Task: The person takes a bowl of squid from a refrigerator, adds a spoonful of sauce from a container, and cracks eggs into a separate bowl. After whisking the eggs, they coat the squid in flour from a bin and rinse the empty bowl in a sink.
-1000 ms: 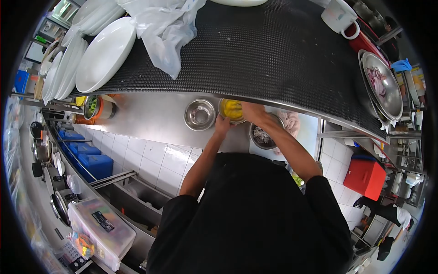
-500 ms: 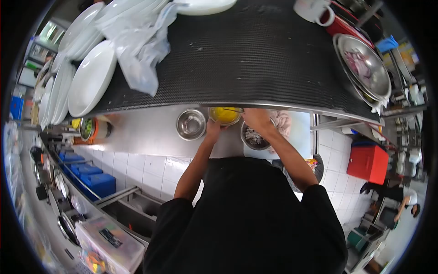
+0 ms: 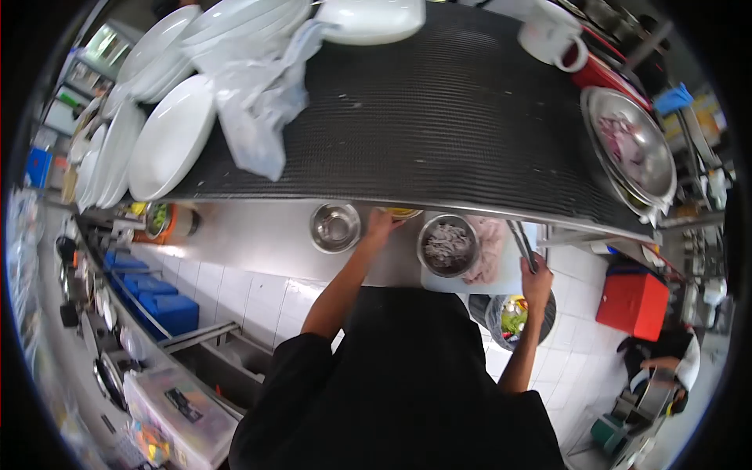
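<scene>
My left hand [image 3: 381, 225] is closed on the rim of a bowl of yellow liquid [image 3: 406, 213], mostly hidden under the shelf edge. In my right hand [image 3: 537, 280] is a pair of dark tongs [image 3: 520, 240], pointing away over the right end of the white cutting board [image 3: 439, 283]. Pale raw meat slices [image 3: 487, 249] lie on that board. Beside them is a steel bowl [image 3: 421, 254] holding greyish-white strips [image 3: 448, 244]. A second steel bowl [image 3: 335, 228] stands left of my left hand.
A black-matted shelf [image 3: 439, 117] overhangs the steel counter [image 3: 251, 235]. It bears white plates [image 3: 174, 137], a plastic bag [image 3: 262, 110], a mug [image 3: 548, 35] and a steel bowl [image 3: 650, 141] with reddish slices. A lined bin [image 3: 546, 317] stands below right. Another person [image 3: 666, 360] is farther right.
My right hand has left the yellow bowl and swung right, past the cutting board, with the tongs. The yellow bowl is now more hidden by the shelf. The view has shifted slightly.
</scene>
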`<state>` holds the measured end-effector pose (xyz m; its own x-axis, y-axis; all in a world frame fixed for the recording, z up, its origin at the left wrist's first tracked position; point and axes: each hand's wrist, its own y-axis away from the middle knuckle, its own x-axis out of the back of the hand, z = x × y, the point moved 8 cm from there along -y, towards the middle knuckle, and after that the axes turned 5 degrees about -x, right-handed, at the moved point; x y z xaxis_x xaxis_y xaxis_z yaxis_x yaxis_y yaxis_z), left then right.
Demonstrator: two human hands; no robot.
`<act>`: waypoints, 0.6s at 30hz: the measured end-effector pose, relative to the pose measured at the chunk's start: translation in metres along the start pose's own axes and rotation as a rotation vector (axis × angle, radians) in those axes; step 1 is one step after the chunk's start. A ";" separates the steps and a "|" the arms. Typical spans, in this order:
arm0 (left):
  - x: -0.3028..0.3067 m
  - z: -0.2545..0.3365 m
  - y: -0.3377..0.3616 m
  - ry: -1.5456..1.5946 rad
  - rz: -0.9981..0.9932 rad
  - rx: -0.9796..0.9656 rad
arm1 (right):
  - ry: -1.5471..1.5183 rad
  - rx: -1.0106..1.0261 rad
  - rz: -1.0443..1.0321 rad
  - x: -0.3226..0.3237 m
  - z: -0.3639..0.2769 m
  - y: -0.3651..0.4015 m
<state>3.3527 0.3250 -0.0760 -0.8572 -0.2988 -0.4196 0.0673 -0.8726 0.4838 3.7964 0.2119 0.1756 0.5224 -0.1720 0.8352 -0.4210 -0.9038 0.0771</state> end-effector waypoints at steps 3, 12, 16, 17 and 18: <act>-0.002 0.000 0.009 0.080 -0.037 -0.067 | -0.164 0.115 -0.070 -0.001 -0.060 0.010; 0.026 0.045 0.148 -0.049 -0.138 0.030 | -0.283 0.620 -0.785 -0.260 -0.328 0.041; 0.074 0.053 0.198 -0.020 0.005 -0.027 | -0.036 0.533 -0.813 -0.388 -0.374 0.037; 0.086 0.052 0.206 0.005 0.055 -0.047 | -0.001 0.532 -0.802 -0.399 -0.377 0.036; 0.100 0.050 0.215 0.025 0.106 -0.064 | 0.002 0.546 -0.797 -0.404 -0.381 0.035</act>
<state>3.2558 0.1274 0.0244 -0.8304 -0.3996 -0.3883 0.1901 -0.8582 0.4768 3.2884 0.3994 0.0480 0.5042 0.5713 0.6477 0.4599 -0.8124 0.3585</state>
